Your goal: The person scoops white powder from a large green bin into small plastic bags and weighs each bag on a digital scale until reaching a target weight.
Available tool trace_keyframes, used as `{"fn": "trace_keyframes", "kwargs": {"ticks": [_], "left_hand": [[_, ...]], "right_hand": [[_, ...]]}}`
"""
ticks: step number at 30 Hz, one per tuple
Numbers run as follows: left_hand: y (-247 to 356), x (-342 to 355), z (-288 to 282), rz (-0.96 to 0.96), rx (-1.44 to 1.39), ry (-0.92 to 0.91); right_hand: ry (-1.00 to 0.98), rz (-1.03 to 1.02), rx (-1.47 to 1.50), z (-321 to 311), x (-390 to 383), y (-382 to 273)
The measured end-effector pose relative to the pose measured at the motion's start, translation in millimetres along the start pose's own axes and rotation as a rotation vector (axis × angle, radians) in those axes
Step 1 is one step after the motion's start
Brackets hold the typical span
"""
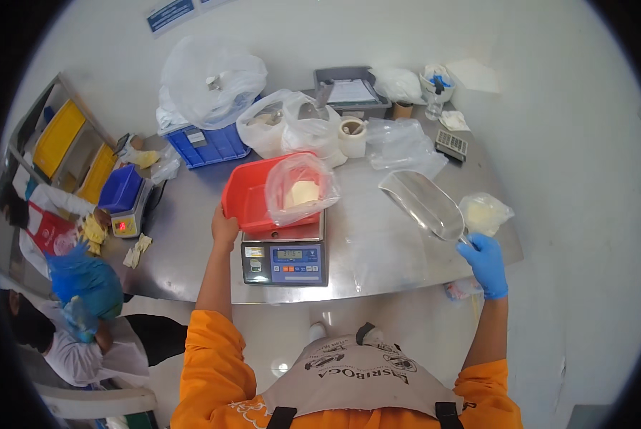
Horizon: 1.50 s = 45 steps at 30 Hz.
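Observation:
My bare left hand (225, 229) grips the left end of a red plastic tub (247, 193) on a digital scale (285, 261). At the tub's right, a clear plastic bag (313, 171) holds cream-coloured powder (302, 191). My right hand (483, 261), in a blue glove, holds the handle of a shiny metal scoop (420, 201), tilted over the steel table at the right of the tub. The scoop looks empty. Behind it lies a tied bag of pale powder (486, 209).
Along the back of the steel table (378, 272) stand a blue crate (210, 146), white bags (313, 136), a roll (353, 143), a grey tray (349, 107) and a calculator (450, 146). At left are another scale (127, 222) with a blue tub and two co-workers (77, 343) (42, 222).

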<state>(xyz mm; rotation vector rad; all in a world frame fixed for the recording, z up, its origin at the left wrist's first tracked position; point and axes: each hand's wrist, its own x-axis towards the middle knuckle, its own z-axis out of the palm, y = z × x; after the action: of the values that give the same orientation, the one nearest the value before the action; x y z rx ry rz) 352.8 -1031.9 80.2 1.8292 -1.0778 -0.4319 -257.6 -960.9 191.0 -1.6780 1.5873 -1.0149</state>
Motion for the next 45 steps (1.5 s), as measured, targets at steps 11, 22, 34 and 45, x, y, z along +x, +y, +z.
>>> {"fn": "trace_keyframes", "kwargs": {"ticks": [11, 22, 34, 45], "left_hand": [[-67, -17, -13, -0.530, -0.802, -0.243], [-115, -44, -2, -0.571, -0.867, -0.588], [-44, -211, 25, 0.087, -0.477, -0.972], [-50, -571, -98, 1.071, 0.128, -2.165]], "right_hand": [[0.395, 0.374, 0.109, -3, -214, 69], [0.867, 0.770, 0.213, 130, -467, -18], [1.118, 0.711, 0.213, 206, -598, -134], [1.989, 1.240, -0.442, 387, -931, -307]]}}
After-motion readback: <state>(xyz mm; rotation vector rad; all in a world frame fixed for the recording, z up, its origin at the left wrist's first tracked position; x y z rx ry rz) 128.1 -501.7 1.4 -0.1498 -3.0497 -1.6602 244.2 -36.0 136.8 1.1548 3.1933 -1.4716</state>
